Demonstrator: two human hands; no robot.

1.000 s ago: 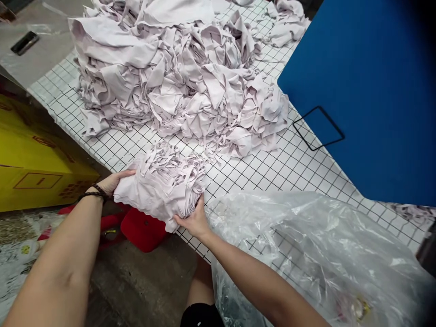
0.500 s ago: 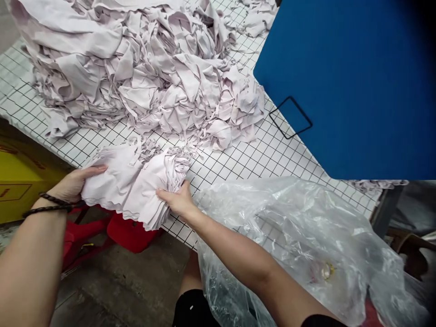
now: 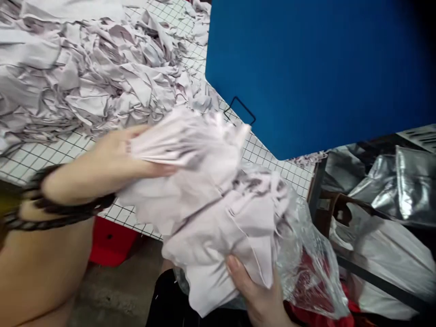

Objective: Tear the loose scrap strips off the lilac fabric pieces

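Clasping pale cloths [image 3: 211, 200], left hand [image 3: 102, 161] and right hand [image 3: 257, 293] have fingers gripping them.

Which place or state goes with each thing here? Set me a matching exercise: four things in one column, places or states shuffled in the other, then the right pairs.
Things
1. Left hand
2. Right hand
3. Red stool seat
4. Blue panel

Places or states
A. Lower than the gridded tabletop
B. Thumb on the face of the pale fabric bundle, near its lower edge
C. Covers part of the tabletop, beyond the bundle
D. Squeezes cloth into folds, dark braided bracelets at its wrist

Right pairs: 1-D; 2-B; 3-A; 4-C
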